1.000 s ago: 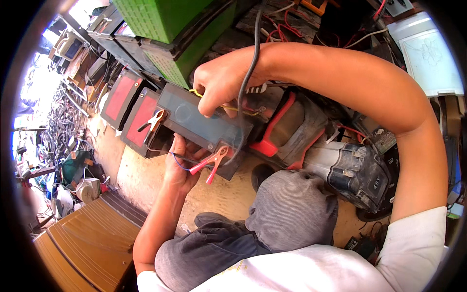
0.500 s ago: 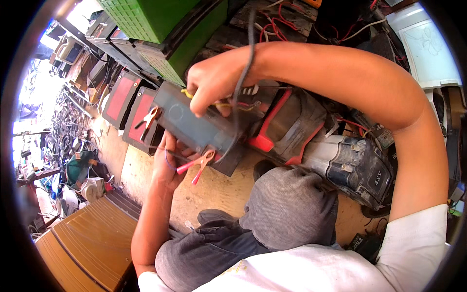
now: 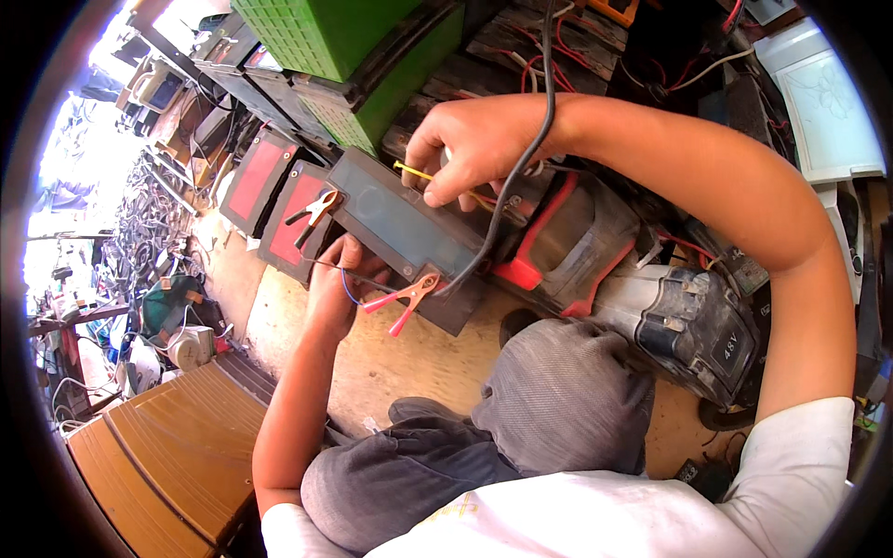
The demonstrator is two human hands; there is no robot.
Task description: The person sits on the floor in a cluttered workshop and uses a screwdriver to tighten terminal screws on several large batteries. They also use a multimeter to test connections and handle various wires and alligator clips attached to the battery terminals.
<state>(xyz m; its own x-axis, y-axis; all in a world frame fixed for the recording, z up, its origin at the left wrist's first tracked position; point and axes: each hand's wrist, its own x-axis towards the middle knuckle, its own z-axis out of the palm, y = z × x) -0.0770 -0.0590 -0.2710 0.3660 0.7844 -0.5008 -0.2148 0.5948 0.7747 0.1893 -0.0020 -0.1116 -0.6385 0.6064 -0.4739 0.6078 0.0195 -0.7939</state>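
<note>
A grey box-shaped battery case (image 3: 395,219) lies tilted before me, with a clamp at each of two corners. One clamp (image 3: 316,212) has black handles, the other clamp (image 3: 409,299) pink-red ones; both have coppery jaws. My left hand (image 3: 333,293) is closed round the case's near edge, its thumb up and other fingers partly hidden underneath. A thin blue wire (image 3: 350,286) passes beside it. Over the case, my right hand (image 3: 479,144) is closed, fingers bent, on a thin yellow wire (image 3: 412,171). A dark cable (image 3: 521,172) hangs across that wrist.
Two red-and-black cases (image 3: 263,177) stand left of the grey one. On the right are a red-and-black battery pack (image 3: 567,242) and a silver-and-black pack (image 3: 688,321). Green crates (image 3: 335,37) are stacked behind. A brown ridged panel (image 3: 177,446) stands at lower left, near heaped cables (image 3: 158,223).
The case, clamps and surroundings have shifted slightly right and down in view. My right hand has turned a little, the yellow wire showing straighter. My left hand keeps its hold.
</note>
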